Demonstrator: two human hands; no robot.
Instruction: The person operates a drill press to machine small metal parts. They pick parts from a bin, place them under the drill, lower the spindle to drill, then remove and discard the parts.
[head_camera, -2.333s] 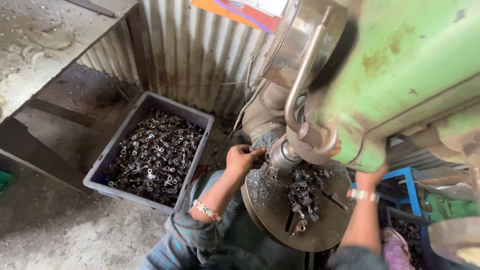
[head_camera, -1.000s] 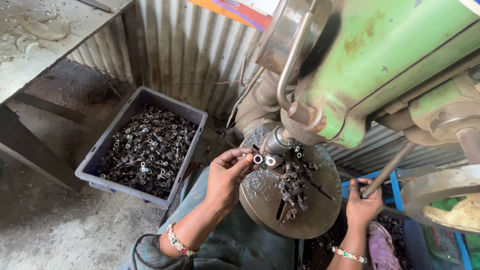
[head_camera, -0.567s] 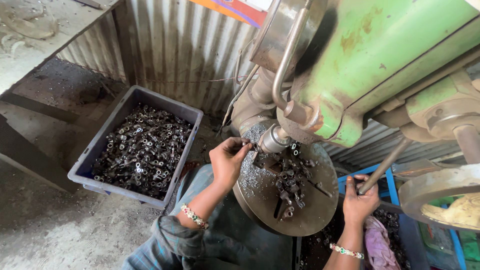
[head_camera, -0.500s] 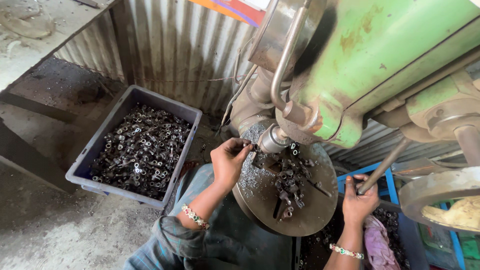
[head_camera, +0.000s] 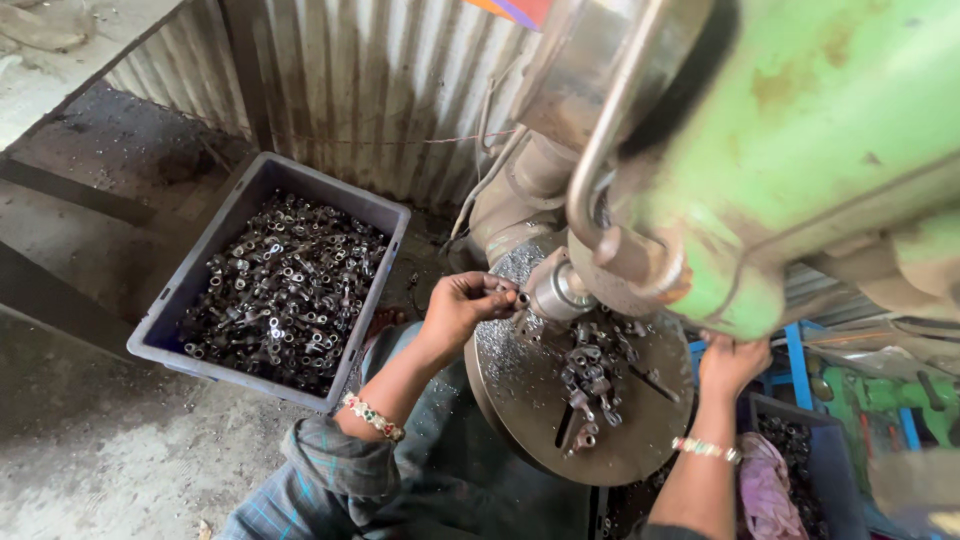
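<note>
While the left hand (head_camera: 462, 305) reaches in over the round steel drill table (head_camera: 520, 385), its fingers (head_camera: 498, 297) are pinched narrow on a small metal ring-shaped part (head_camera: 521, 298), holding it just beside the shiny spindle nose (head_camera: 558, 291) of the green drill press (head_camera: 800, 150). A heap of similar metal parts (head_camera: 588, 375) lies on the table near its middle. The right hand (head_camera: 733, 362) is raised under the green machine head, its fingers curled up against the casting; what they grip, if anything, I cannot tell. To the left, on the floor, a grey plastic crate (head_camera: 225, 225) is full of the same dark parts, against a corrugated metal wall (head_camera: 370, 90).
</note>
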